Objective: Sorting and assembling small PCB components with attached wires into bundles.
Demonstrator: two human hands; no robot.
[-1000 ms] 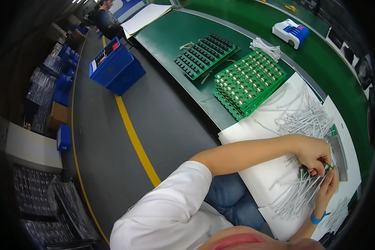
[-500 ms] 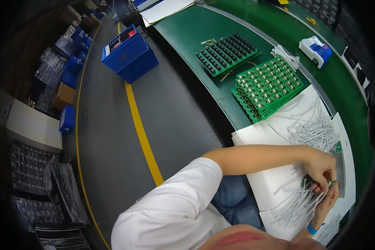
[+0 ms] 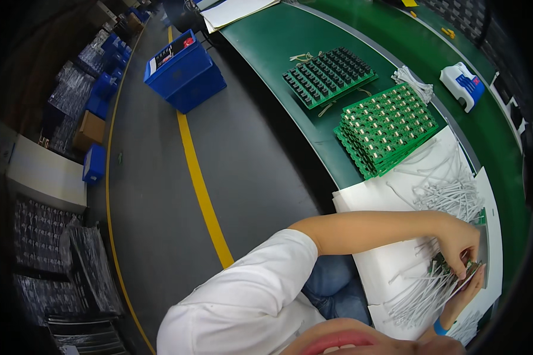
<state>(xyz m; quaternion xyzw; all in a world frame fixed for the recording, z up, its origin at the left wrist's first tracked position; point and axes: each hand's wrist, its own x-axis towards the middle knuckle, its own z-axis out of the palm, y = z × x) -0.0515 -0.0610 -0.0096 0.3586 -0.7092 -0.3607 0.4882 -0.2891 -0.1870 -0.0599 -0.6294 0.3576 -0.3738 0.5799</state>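
My left hand point(image 3: 459, 241) reaches across from the left, fingers bent in a pinch at a small green circuit board point(image 3: 472, 269). From below, my right hand point(image 3: 469, 291), with a blue band at its wrist, holds the same board; its fingers are partly hidden. A white cable seems to run from the board between the hands. Just left of them lies a fanned pile of white cables point(image 3: 417, 299) with small boards at its upper end. Another heap of white cables point(image 3: 453, 192) lies beyond my left forearm, on white sheets point(image 3: 376, 272).
A stack of green circuit panels point(image 3: 391, 127) sits on the green table point(image 3: 260, 44), and a panel with black parts point(image 3: 328, 77) lies farther off. Beyond the cable bundle point(image 3: 413, 84) stands a white and blue device point(image 3: 462, 86). Blue bins point(image 3: 186, 77) stand on the floor at left.
Both hands have shifted slightly, staying close together around the small board. My left fingers have moved a little lower over it. The whole view has tilted slightly.
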